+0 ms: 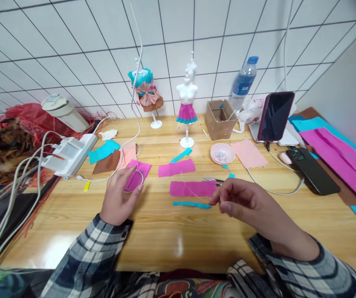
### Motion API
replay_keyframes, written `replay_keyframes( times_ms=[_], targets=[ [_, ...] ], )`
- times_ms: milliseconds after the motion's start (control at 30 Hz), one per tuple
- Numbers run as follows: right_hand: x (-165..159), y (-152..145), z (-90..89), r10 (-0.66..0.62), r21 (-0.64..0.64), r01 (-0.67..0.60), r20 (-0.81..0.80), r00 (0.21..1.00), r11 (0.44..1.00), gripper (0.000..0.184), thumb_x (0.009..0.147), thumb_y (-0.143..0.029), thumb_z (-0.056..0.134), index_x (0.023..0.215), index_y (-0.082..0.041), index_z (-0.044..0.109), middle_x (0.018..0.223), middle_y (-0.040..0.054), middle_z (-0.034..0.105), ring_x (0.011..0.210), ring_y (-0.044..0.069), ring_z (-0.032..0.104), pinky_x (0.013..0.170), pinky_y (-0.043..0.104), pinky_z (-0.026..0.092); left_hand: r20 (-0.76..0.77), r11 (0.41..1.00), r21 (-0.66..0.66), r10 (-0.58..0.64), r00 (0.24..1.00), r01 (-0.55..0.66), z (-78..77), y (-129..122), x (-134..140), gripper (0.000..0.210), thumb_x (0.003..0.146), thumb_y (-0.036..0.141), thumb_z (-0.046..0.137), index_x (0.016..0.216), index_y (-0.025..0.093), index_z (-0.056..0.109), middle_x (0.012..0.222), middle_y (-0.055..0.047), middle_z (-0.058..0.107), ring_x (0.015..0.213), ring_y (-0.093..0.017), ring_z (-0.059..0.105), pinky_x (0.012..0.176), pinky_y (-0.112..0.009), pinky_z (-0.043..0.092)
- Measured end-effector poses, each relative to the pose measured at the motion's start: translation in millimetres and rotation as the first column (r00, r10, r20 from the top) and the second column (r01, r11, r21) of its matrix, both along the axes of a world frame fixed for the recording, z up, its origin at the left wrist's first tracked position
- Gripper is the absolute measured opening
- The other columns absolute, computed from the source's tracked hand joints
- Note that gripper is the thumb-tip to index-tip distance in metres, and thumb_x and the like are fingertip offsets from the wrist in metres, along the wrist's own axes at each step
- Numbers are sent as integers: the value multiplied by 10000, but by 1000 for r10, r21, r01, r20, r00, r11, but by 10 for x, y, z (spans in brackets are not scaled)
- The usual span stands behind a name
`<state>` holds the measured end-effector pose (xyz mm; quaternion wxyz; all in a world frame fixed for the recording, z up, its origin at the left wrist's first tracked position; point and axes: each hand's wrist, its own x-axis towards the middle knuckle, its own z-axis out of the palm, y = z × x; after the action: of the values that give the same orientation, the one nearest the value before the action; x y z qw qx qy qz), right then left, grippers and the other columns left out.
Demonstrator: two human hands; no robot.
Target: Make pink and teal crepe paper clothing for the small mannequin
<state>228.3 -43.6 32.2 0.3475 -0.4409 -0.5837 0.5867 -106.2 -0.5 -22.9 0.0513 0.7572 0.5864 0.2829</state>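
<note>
My left hand (118, 196) curls around a thin, pale ring that looks like a tape roll (142, 177), over a magenta paper piece (145, 169). Thumb and fingertips of my right hand (242, 203) pinch a thin, see-through strip (201, 196), too faint to tell its exact kind. Under that strip lies a magenta crepe paper strip (184, 188), with a narrow blue strip (192, 205) in front of it. Scissors (211, 180), partly hidden, lie just behind my right hand. Farther back is another magenta strip (177, 167).
Dress-form stands, one in a magenta skirt (187, 112), one in ruffled paper (148, 93), stand by the wall. A pink dish (223, 145) of beads, a cardboard box (216, 126), a propped phone (276, 116) and a dark phone (314, 171) sit right. A power strip (75, 155) with cables lies left.
</note>
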Motion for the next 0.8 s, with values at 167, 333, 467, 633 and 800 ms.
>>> replay_keyframes(
  times_ms=[167,333,467,633,800],
  targets=[
    [-38,54,67,53,-163,-70,-101,993,984,184,770,-341,694,727,-194,591,721,28,671,674,138,633,505,204,467,385,925,-187,-240,891,330,349,-82,327,455,954,459,359,1218,205,628,1257,-104,605,1226,-272,509,1080,-439,369],
    [-74,97,-55,82,-305,-117,-124,989,945,226,736,-363,723,746,-174,598,688,10,668,473,71,548,388,155,369,538,735,-296,-399,742,610,399,24,532,634,940,591,206,1113,211,683,1218,-125,630,1201,-291,535,1057,-470,392],
    [-78,130,-115,27,-303,-66,-129,991,951,221,739,-359,724,749,-171,608,700,5,663,477,69,547,374,149,368,478,661,-375,-463,746,650,444,76,606,449,914,547,404,926,217,708,1148,-98,629,1132,-261,563,1023,-405,413],
    [-38,145,-197,-36,-312,13,-70,997,950,229,740,-360,720,754,-170,593,606,-31,585,462,70,516,359,145,348,413,677,-379,-487,770,631,403,75,617,189,871,344,569,779,200,648,998,-56,640,971,-191,604,922,-323,454],
    [34,52,-254,-201,-16,209,220,955,978,240,800,-379,660,957,-197,654,775,21,618,605,111,532,453,203,425,154,803,-323,-478,865,501,436,-67,718,154,909,273,503,864,201,632,824,-37,665,810,-181,595,774,-324,452]
  ],
)
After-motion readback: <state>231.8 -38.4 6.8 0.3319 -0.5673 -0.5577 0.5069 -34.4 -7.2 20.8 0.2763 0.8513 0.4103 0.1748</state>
